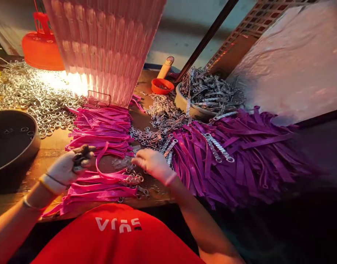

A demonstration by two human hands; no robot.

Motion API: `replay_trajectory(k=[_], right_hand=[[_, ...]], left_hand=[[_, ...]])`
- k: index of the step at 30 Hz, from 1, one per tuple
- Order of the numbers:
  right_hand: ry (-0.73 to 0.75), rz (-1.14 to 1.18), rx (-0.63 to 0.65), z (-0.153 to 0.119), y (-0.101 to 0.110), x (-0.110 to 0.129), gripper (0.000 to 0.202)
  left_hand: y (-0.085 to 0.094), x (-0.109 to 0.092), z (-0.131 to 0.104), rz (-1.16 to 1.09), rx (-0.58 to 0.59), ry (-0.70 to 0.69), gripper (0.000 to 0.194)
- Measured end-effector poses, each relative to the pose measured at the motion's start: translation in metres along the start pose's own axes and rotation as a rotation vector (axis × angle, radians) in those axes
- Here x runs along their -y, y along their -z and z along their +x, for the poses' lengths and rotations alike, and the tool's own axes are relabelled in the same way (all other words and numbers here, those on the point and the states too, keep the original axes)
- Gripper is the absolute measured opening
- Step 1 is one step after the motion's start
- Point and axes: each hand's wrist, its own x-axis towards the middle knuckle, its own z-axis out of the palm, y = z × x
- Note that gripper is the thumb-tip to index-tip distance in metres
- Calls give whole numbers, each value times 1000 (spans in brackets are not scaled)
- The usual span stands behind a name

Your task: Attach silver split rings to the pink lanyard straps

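My left hand (80, 161), in a white glove with dark, dirty fingertips, is closed with curled fingers. What it pinches, if anything, I cannot make out. Close beside it a pink strap (98, 163) curls up and over. My right hand (154, 165), also gloved, has its fingers stretched leftward, with nothing visible in them. It hovers by some crumpled clear plastic (123, 162). Between and below the hands lie pink straps (102, 192) with metal ring ends (134, 179). Behind them is a stack of pink straps (102, 124).
Loose metal rings (47, 106) heap up under a red lamp (43, 51). A dark basin (14, 143) stands at left, beside a ribbed plastic sheet (102, 47). Rightward are metal chains (168, 117), a chain-filled tub (194, 110), a small red bowl (162, 86) and a purple strap pile (240, 157).
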Motion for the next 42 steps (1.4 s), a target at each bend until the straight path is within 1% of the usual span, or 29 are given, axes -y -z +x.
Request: replay_trajectory(k=[3, 4, 6, 7, 9, 11, 13, 15, 16, 17, 18, 19, 21, 23, 24, 25, 26, 27, 28, 29, 31, 33, 35, 37, 39, 42], right_hand=[[-318, -102, -222, 57, -7, -32, 30], [-382, -124, -275, 76, -12, -37, 27], [-413, -140, -308, 107, -25, -41, 22], [-407, -137, -316, 117, -33, -40, 22], [-378, -121, -342, 125, -48, -38, 26], [-340, -84, -390, 122, -59, -41, 26], [-299, -22, -446, 112, -64, -47, 25], [-269, 49, -513, 101, -64, -52, 23], [-259, 83, -550, 94, -62, -52, 23], [-251, 111, -587, 86, -60, -50, 23], [-243, 132, -619, 77, -57, -45, 24], [-224, 159, -641, 67, -55, -38, 24], [-110, 246, -621, 45, -54, -16, 23], [66, 330, -515, 24, -59, 11, 22], [143, 343, -438, 15, -63, 24, 23], [196, 331, -358, 8, -68, 36, 23], [220, 305, -286, 3, -73, 45, 23], [226, 290, -235, -1, -77, 52, 24], [222, 298, -213, -3, -80, 56, 24], [213, 329, -225, -4, -81, 58, 25], [204, 451, -324, -5, -77, 59, 26], [224, 602, -410, -6, -65, 61, 23], [257, 730, -406, -9, -51, 69, 20], [248, 795, -365, -14, -38, 80, 19], [206, 821, -345, -18, -31, 90, 23], [159, 841, -328, -22, -29, 98, 29]], left_hand=[[-10, 40, 23, -90, 50, 163, 23], [-15, 50, 30, -116, 64, 196, 24], [-21, 65, 38, -157, 119, 239, 24], [-22, 69, 40, -165, 158, 247, 22], [-21, 75, 40, -124, 223, 227, 17], [-17, 77, 38, 1, 236, 151, 19], [-12, 76, 38, 242, 195, 6, 22], [-7, 70, 42, 626, 139, -218, 24], [-6, 67, 44, 858, 120, -325, 23], [-5, 63, 46, 1097, 114, -403, 23], [-4, 60, 47, 1328, 123, -438, 24], [-4, 58, 47, 1542, 134, -425, 25], [0, 57, 42, 1874, 140, -337, 25], [7, 61, 32, 2044, 121, -301, 24], [12, 63, 25, 2056, 108, -310, 24], [18, 66, 18, 2018, 94, -330, 25], [24, 67, 11, 1932, 67, -355, 24], [29, 68, 5, 1810, 26, -379, 21], [33, 69, -1, 1666, -17, -396, 17], [35, 69, -7, 1512, -49, -399, 15], [34, 70, -16, 1209, -69, -343, 26], [29, 74, -20, 947, -24, -239, 35], [23, 79, -21, 728, 23, -172, 37], [19, 83, -19, 578, 57, -145, 37], [16, 85, -16, 482, 73, -138, 35], [13, 85, -15, 439, 93, -183, 35]])
